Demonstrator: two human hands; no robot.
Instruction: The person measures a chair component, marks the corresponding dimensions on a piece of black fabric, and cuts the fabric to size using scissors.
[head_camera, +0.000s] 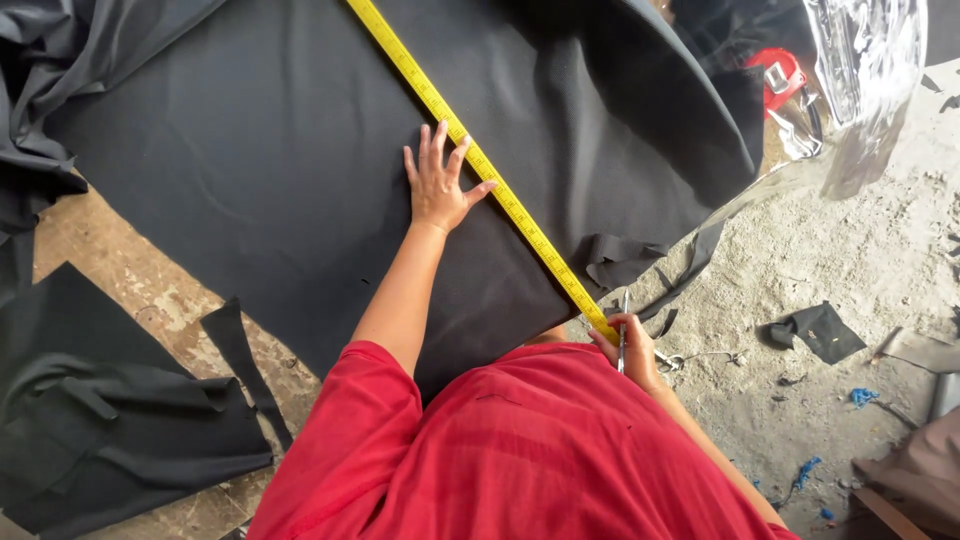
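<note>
A large sheet of black fabric (300, 150) lies spread over a table. A yellow measuring tape (470, 150) runs diagonally across it from the top middle down to the near edge. My left hand (440, 182) lies flat on the fabric with fingers spread, touching the tape's left side. My right hand (628, 348) pinches the tape's near end at the fabric's edge and also holds a thin metal tool, upright; what kind of tool it is cannot be told. My red garment (520, 450) fills the lower middle.
Black fabric offcuts (110, 420) lie on the worn wooden surface (150, 290) at lower left. On the right is a dusty concrete floor (850, 260) with scraps (822, 330), and crumpled clear plastic (860, 70) with a red object (780, 72) at top right.
</note>
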